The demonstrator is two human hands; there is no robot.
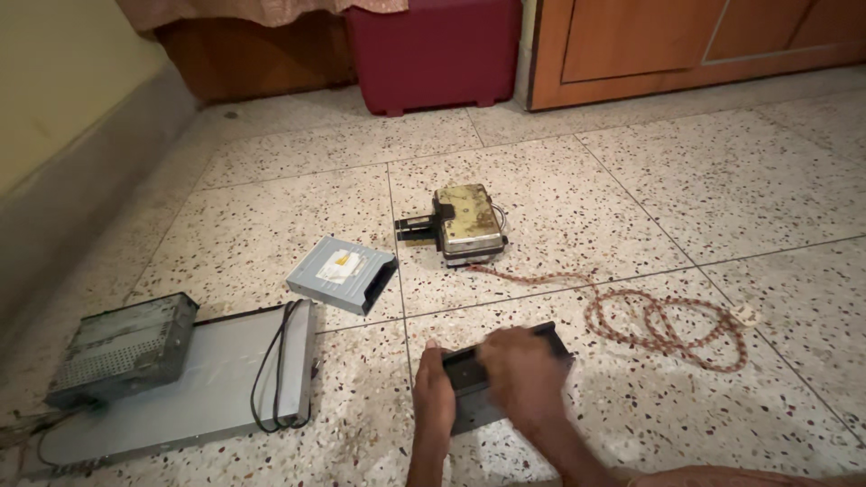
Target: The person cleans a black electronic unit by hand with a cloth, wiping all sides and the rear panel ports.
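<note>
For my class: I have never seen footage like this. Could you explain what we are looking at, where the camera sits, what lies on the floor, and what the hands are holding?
There is no machine here. A person wears a camera on the head, so this single picture looks down at their own two bare hands and a speckled tiled floor.

The left hand grips the near left edge of a flat dark device lying on the floor. The right hand rests on top of it and looks blurred.

Around it lie a toaster-like metal appliance with a braided cord coiled to the right, a grey disc drive, and, at the left, a flat silver player with a black cable on it and a vented metal box resting on its left end. A dark red box stands at the back.
</note>
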